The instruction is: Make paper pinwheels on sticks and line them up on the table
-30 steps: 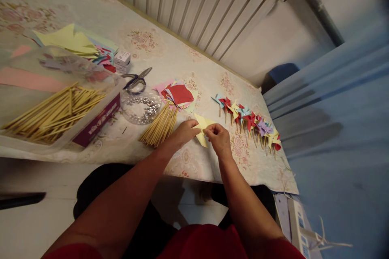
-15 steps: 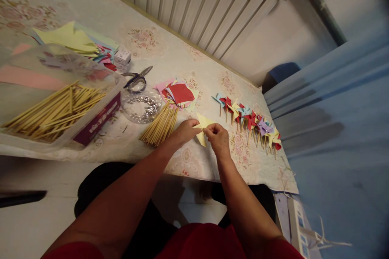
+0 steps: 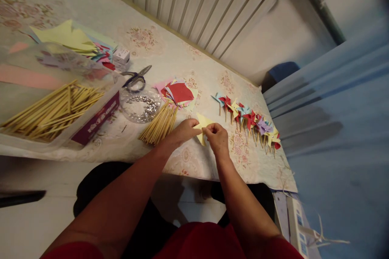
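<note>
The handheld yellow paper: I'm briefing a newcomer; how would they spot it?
On the flowered tablecloth, look between the stick bundle and the pinwheel row. There the left hand and right hand hold the yellow paper, the only piece being held.

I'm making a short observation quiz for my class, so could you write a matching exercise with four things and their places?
1. Pale yellow paper piece
2. Loose thin wooden sticks
3. Red paper sheet
4. Row of multicoloured paper pinwheels

A. Inside the clear plastic box
B. To the right of both hands
C. Between the fingers of the left hand and right hand
D. On top of a stack of coloured paper

Pairs: 1-C, 2-A, 3-D, 4-B
</note>
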Demonstrator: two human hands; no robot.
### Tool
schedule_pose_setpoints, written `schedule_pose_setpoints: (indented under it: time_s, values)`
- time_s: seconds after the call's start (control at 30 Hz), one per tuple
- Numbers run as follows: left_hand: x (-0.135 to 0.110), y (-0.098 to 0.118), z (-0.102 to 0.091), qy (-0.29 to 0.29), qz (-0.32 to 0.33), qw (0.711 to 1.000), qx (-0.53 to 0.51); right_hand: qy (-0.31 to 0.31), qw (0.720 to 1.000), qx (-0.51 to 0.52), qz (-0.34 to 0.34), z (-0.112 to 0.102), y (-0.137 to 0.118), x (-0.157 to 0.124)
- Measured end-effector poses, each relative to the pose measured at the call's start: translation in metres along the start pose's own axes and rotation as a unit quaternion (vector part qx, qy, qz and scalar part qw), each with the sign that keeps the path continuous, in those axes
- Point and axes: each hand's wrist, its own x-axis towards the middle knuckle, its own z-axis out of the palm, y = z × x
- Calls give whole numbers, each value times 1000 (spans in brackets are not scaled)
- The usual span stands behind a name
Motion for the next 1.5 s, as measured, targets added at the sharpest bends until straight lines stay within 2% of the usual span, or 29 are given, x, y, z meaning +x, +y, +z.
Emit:
schedule_pose_setpoints:
  time_s: [0.23,0.37,0.47,0.53,0.6,0.7,0.8,1.0,1.33,1.43,1.5]
  values:
    - [2,-1,1,8,-15,1000,3,8,1000,13,-3,0,-3,-5]
    - [2,1,0,0,-13,999,-40,84,995,45,-23,-7,-3,-10]
    - [2,1,0,-6,-8,1000,-29,132,988,69,-30,-21,0,-3]
    - [2,-1,1,-19,-3,1000,-12,93,992,75,-28,-33,2,7]
    - [1,-1,1,-49,-2,999,-3,-16,995,95,-3,-43,3,18]
    - [-1,-1,2,-78,-5,997,27,-203,973,102,44,-52,-1,30]
    - [-4,1,2,-71,-4,995,70,-300,948,81,65,-51,-6,32]
    - [-7,6,3,-73,-35,992,95,-340,936,57,72,-39,-8,28]
    - [-7,9,5,-58,-43,989,128,-303,952,-15,49,-31,4,23]
    - [-6,5,5,-51,-53,994,77,-310,949,2,51,-32,4,21]
    - [-5,2,4,-48,-71,996,1,-304,950,32,62,-33,4,20]
